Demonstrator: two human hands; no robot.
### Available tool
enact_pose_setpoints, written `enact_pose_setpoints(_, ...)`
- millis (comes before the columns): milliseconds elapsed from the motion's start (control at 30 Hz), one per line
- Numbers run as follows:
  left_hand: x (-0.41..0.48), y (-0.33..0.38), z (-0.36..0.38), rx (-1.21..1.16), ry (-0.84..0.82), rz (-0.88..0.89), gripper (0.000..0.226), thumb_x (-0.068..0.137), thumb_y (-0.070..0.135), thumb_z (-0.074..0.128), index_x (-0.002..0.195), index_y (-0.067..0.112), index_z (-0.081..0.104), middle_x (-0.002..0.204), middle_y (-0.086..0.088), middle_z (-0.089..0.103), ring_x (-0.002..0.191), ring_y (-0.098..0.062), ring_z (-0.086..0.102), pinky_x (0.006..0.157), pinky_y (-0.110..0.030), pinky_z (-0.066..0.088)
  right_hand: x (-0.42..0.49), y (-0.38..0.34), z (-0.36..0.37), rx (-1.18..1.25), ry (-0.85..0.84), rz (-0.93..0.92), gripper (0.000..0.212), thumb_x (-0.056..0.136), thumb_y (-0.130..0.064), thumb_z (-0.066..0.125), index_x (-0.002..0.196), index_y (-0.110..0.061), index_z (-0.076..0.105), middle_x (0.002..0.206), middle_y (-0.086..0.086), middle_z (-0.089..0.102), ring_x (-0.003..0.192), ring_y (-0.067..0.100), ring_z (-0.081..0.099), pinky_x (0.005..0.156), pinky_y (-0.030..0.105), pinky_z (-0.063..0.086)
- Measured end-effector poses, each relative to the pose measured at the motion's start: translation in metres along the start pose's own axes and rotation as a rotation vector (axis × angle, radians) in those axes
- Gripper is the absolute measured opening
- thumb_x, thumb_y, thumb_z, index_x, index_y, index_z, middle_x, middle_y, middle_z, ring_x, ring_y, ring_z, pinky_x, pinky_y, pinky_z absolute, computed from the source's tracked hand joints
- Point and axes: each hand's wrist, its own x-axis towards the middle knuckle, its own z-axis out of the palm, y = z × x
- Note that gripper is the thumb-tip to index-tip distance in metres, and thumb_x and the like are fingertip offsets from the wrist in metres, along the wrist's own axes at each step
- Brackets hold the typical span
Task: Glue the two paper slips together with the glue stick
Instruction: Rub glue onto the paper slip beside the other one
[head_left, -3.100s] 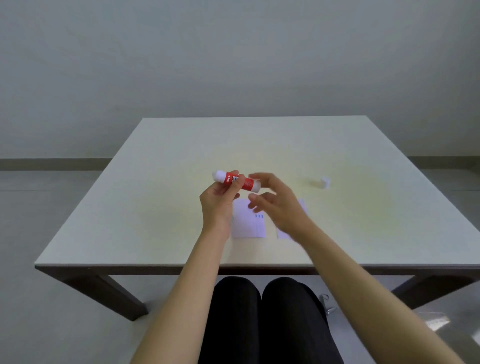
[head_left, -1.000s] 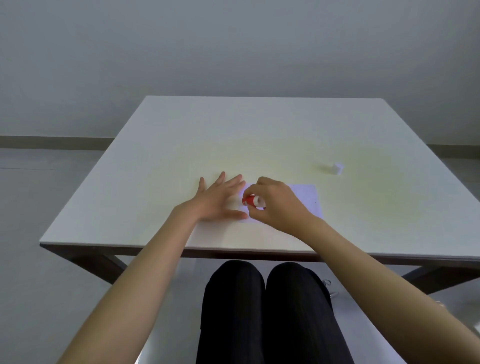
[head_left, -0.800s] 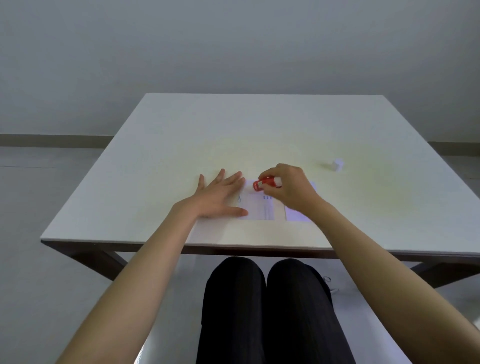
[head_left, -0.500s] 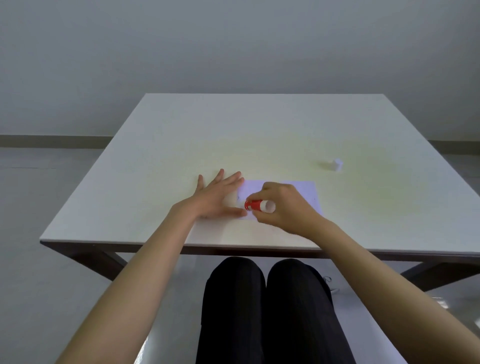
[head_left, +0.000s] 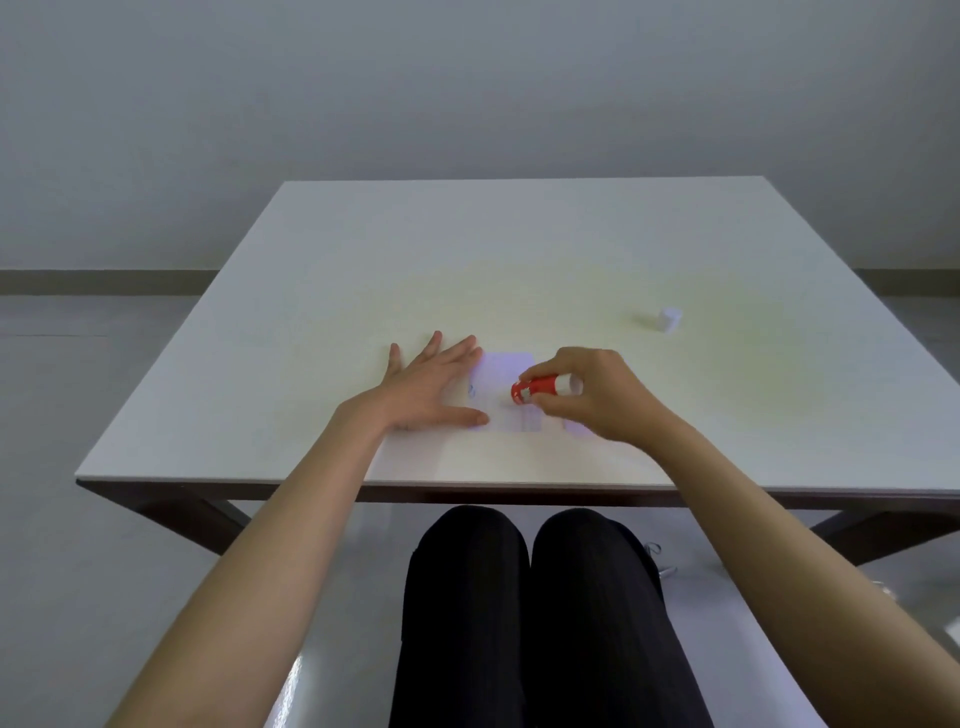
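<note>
Left hand (head_left: 431, 387) flat, pinning light, floppy paper slip (head_left: 506, 395) mid-frame; right-hand fingers (head_left: 558, 402) pinch rigid glue stick (head_left: 543, 387) mid-barrel.

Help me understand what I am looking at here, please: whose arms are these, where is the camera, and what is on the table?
There is no machine here. A person wears a wide-angle camera on the head, looking forward and down, so you see their own two bare arms and, below the table edge, their knees. The left hand lies flat with spread fingers, pinning down a paper slip. The right hand holds a red glue stick, tilted with its tip down on that slip. A second slip peeks out from under the right hand. The small white object farther right is probably the glue stick's cap.
</note>
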Motion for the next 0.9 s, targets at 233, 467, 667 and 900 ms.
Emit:
enact_pose_setpoints(233, 0.002, -0.001, 0.001, -0.005, 0.002, -0.007, 0.094, 0.079, 0.064, 0.054, 0.150, 0.032, 0.002, 0.158, 0.020, -0.009, 0.146, -0.013, -0.018, 0.112, -0.057, -0.018, -0.016, 0.003, -0.006, 0.046, -0.047, -0.006, 0.017, 0.078, -0.023, 0.068, 0.092, -0.030, 0.075, 0.073, -0.010, 0.058, 0.061, 0.003, 0.048, 0.056, 0.010, 0.035)
enact_pose_setpoints(467, 0.000, 0.000, 0.001, -0.029, -0.009, -0.011, 0.093, 0.080, 0.061, 0.055, 0.150, 0.031, 0.002, 0.158, 0.019, -0.009, 0.145, -0.012, -0.019, 0.112, -0.056, -0.019, -0.014, 0.013, -0.019, 0.038, 0.078, 0.141, 0.022, 0.081, -0.017, 0.068, 0.101, -0.020, 0.073, 0.085, 0.003, 0.063, 0.050, -0.004, 0.046, 0.049, 0.007, 0.035)
enact_pose_setpoints(667, -0.001, 0.001, 0.001, -0.034, -0.001, -0.015, 0.094, 0.080, 0.061, 0.054, 0.150, 0.031, 0.001, 0.158, 0.021, -0.009, 0.145, -0.011, -0.019, 0.112, -0.055, -0.021, -0.024, 0.009, -0.026, 0.053, -0.104, 0.081, 0.016, 0.077, -0.023, 0.071, 0.092, -0.028, 0.075, 0.079, 0.004, 0.063, 0.049, 0.002, 0.041, 0.050, 0.010, 0.034)
enact_pose_setpoints(900, -0.005, -0.001, 0.002, -0.108, 0.000, 0.000, 0.095, 0.079, 0.063, 0.054, 0.149, 0.034, -0.004, 0.155, 0.024, -0.009, 0.141, -0.004, -0.024, 0.111, -0.050, -0.024, -0.025, 0.014, -0.031, 0.270, 0.247, 0.260, 0.018, 0.081, -0.024, 0.067, 0.098, -0.028, 0.072, 0.067, 0.002, 0.063, 0.053, 0.012, 0.052, 0.055, 0.019, 0.043)
